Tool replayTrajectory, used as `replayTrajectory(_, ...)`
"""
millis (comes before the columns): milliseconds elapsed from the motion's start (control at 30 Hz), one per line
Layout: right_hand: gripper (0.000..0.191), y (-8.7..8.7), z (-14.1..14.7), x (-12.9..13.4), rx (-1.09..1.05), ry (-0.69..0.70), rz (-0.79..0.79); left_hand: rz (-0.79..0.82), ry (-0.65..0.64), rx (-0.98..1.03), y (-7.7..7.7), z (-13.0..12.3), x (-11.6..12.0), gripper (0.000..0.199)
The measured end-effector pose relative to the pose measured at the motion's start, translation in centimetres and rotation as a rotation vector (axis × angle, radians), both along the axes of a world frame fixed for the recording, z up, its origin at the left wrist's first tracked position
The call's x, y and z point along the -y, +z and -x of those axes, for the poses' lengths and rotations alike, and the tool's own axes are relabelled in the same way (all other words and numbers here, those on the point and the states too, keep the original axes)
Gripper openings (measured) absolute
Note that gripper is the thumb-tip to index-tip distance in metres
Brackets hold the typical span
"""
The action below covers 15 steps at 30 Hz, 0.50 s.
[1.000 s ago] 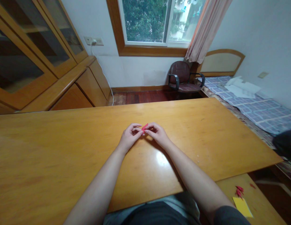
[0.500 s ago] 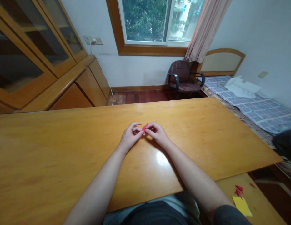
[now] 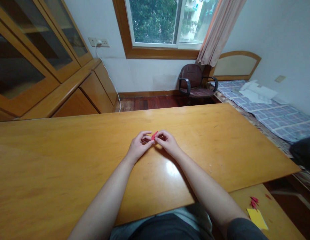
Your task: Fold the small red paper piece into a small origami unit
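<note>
A small folded red paper piece [image 3: 154,136] is held just above the middle of the wooden table [image 3: 77,160]. My left hand [image 3: 141,143] pinches its left side between thumb and fingers, the index finger arched over. On the other side my right hand [image 3: 166,141] grips it with thumb and index finger. Both hands nearly meet at the paper, and the fingertips cover much of it, so its full shape is hidden.
Red folded paper pieces [image 3: 254,202] and a yellow square of paper [image 3: 257,218] lie on a lower surface at the right. Beyond the table stand an office chair [image 3: 192,81], a bed [image 3: 272,111] and a wooden cabinet [image 3: 77,103].
The left thumb has shifted slightly to the right along the red paper. Otherwise both hands keep their place.
</note>
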State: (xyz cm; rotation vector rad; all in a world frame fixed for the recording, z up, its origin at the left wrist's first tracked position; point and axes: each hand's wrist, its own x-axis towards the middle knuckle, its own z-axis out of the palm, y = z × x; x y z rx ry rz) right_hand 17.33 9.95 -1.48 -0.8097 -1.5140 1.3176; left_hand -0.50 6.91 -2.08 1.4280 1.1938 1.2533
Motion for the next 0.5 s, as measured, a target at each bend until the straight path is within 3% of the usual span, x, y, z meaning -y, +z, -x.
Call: replayTrajectory(500,0.017,-0.4,0.16,-0.15,-0.024,-0.027,0.031,0.027,0.003,0.067,0.17,0.02,-0.33,0.04)
